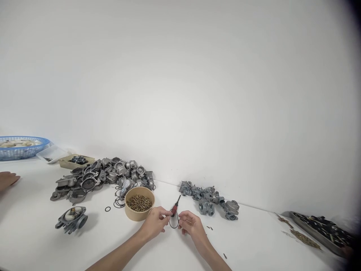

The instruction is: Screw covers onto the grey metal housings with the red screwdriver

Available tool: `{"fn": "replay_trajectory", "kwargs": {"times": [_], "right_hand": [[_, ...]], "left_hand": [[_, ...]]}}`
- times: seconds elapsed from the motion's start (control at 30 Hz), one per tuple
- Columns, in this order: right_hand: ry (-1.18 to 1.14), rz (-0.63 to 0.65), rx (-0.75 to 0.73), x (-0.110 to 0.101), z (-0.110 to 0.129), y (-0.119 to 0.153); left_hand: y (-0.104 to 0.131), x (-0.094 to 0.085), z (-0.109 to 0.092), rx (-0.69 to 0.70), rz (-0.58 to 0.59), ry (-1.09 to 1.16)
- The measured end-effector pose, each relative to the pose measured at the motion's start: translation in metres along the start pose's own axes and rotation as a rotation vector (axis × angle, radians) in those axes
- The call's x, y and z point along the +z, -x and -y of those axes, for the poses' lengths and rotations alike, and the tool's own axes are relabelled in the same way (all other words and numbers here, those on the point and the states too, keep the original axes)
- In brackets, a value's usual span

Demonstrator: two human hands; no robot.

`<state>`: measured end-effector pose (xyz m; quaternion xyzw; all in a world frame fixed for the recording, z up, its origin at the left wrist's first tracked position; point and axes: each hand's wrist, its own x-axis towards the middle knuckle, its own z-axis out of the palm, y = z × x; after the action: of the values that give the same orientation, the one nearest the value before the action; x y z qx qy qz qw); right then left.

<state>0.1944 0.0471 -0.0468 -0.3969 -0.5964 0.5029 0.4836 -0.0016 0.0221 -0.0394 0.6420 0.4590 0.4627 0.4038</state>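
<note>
A thin black rubber ring is stretched between my two hands above the white table. My left hand pinches its left side between thumb and fingers. On its right side the fingers of my right hand are closed on it too. Just behind the ring lies a screwdriver with a red handle, its tip pointing away from me. Close to my left hand stands a round tan tub full of brass-coloured screws. Nearest my right hand are grey carburetor bodies.
Metal float bowls are heaped at left, with loose black rings alongside. One carburetor body sits front left. A blue basket and another person's hand are far left. Right: a tray of dark parts.
</note>
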Motion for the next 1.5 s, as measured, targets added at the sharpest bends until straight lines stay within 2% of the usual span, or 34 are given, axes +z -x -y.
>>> {"fn": "replay_trajectory", "kwargs": {"times": [0.27,0.4,0.53,0.73,0.8,0.87,0.93,0.97,1.03,1.1,1.17,1.23,1.3,1.4,1.5], "right_hand": [[0.171,0.298,0.03,0.001,0.0,0.006],[0.178,0.425,0.04,-0.001,0.0,0.01],[0.224,0.432,0.093,0.002,0.001,0.014],[0.32,0.383,0.041,0.01,0.006,0.018],[0.408,0.39,0.009,0.011,0.006,0.018],[0.48,0.388,-0.026,0.011,0.005,0.019],[0.511,0.372,-0.044,0.011,0.005,0.019],[0.515,0.368,-0.048,0.01,0.006,0.019],[0.513,0.371,-0.052,0.009,0.007,0.02],[0.5,0.391,-0.052,0.008,0.01,0.022],[0.487,0.418,-0.048,0.008,0.012,0.023],[0.482,0.436,-0.051,0.007,0.013,0.025],[0.484,0.446,-0.062,0.006,0.013,0.026],[0.475,0.457,-0.072,0.006,0.013,0.027],[0.471,0.468,-0.076,0.005,0.013,0.027]], "left_hand": [[-0.001,0.0,0.008,-0.081,-0.003,0.02],[0.001,-0.004,0.009,0.004,0.01,-0.104],[0.003,-0.007,0.011,0.127,0.024,-0.266],[0.005,-0.004,0.017,0.13,0.108,-0.317],[0.008,-0.002,0.009,0.122,0.091,-0.353],[0.011,-0.005,-0.007,0.185,0.052,-0.407],[0.013,-0.019,-0.029,0.327,0.011,-0.455],[0.014,-0.032,-0.041,0.398,-0.025,-0.472],[0.017,-0.069,-0.058,0.446,-0.241,-0.514],[0.021,-0.113,-0.062,0.319,-0.434,-0.608],[0.027,-0.155,-0.051,0.076,-0.51,-0.79],[0.031,-0.185,-0.029,-0.136,-0.454,-0.989],[0.032,-0.201,-0.005,-0.258,-0.292,-1.12],[0.026,-0.201,0.02,-0.262,-0.079,-1.208],[0.016,-0.191,0.026,-0.211,0.002,-1.296]]}}
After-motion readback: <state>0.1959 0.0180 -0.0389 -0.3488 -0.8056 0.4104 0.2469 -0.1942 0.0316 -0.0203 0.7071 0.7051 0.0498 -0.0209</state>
